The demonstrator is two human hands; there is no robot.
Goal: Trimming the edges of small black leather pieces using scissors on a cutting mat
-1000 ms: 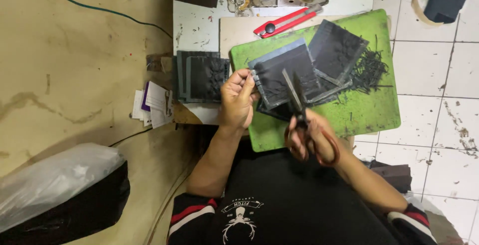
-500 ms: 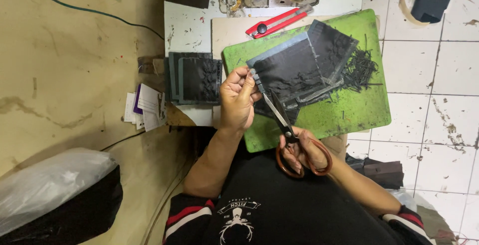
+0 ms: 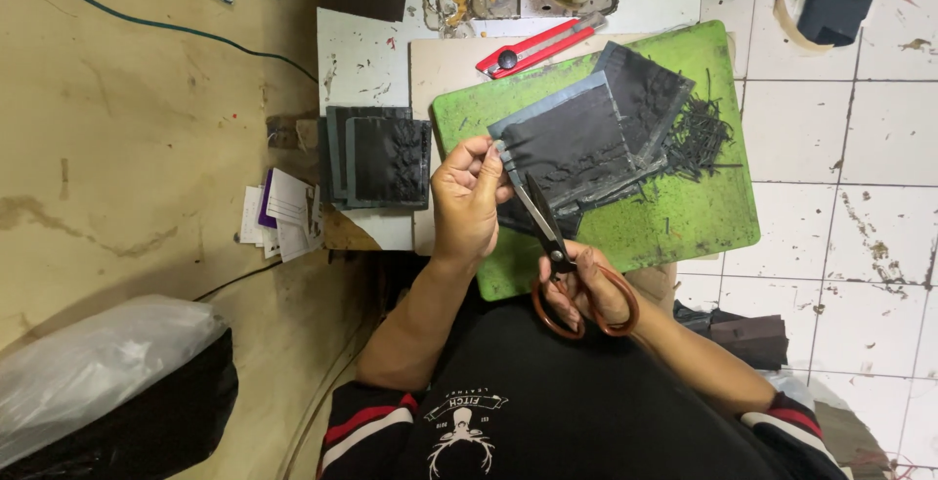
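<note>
The scissors (image 3: 557,250) run their long axis from the orange-brown loop handles near the person's chest up and slightly left, steel blades pointing at the dark sheet (image 3: 572,148). The right hand (image 3: 586,289) has its grip threaded through the loops, closed around them. The left hand (image 3: 467,196) pinches the sheet's near-left edge between thumb and fingers, above the green cutting mat (image 3: 684,216). The sheet is flat, matte, dark grey and rectangular, overlapping similar pieces on the mat. Thin black offcuts (image 3: 699,133) litter the mat's far-right part. A red utility knife (image 3: 537,47) lies just beyond the mat on the surface.
</note>
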